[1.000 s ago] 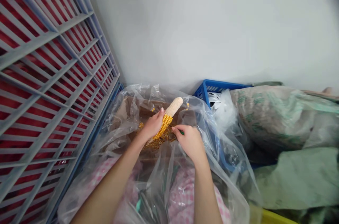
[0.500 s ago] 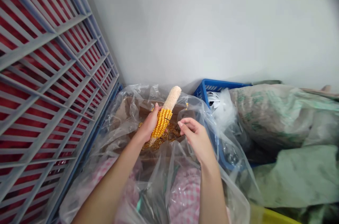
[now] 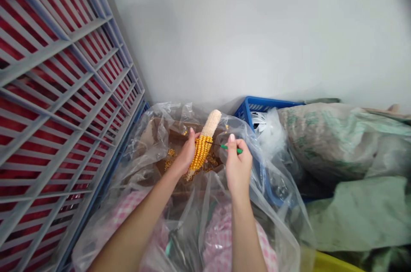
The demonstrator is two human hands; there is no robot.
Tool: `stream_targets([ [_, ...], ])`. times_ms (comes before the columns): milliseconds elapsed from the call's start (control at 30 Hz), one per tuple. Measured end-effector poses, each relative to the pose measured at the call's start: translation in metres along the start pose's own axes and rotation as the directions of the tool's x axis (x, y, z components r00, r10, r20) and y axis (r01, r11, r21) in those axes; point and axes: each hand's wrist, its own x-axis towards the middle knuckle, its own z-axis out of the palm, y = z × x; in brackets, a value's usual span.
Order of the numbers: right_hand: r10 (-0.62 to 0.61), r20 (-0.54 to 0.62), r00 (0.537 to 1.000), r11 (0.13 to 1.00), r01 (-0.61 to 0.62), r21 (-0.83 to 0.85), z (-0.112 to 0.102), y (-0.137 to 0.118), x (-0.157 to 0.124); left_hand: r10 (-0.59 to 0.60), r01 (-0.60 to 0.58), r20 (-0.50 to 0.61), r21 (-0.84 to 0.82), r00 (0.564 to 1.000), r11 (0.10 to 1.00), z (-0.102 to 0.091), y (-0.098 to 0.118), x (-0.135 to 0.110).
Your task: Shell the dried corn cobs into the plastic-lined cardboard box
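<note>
My left hand (image 3: 185,155) is wrapped round a corn cob (image 3: 203,145) and holds it tilted, tip up. The cob's upper part is bare and pale; yellow kernels cover its lower part. My right hand (image 3: 238,165) is closed on a thin green-handled tool (image 3: 231,148), whose point lies against the kernels on the cob's right side. Both hands are over a cardboard box (image 3: 150,131) lined with clear plastic, with loose kernels (image 3: 168,157) on its bottom.
A grey slatted crate wall (image 3: 61,92) with red behind it stands on the left. A blue basket (image 3: 257,107) and greenish sacks (image 3: 337,143) lie to the right. The clear plastic sheet (image 3: 272,186) drapes over my lap. A white wall is behind.
My right hand has lifted from the cob's base and turned, and the green tool now shows, pointing at the kernels. The cob stands a little more upright in my left hand.
</note>
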Motion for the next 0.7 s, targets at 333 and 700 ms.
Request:
stream_targets([
  [333, -0.112, -0.128, 0.985, 0.624, 0.170, 0.763, -0.008, -0.030, 0.000, -0.043, 0.043, 0.023, 0.027, 0.999, 0.999, 0.011, -0.014, -0.003],
  [700, -0.172, 0.140, 0.975, 0.746, 0.035, 0.666, 0.006, -0.011, 0.004, -0.117, 0.116, 0.095, 0.014, 0.989, 0.993, 0.012, -0.010, -0.014],
])
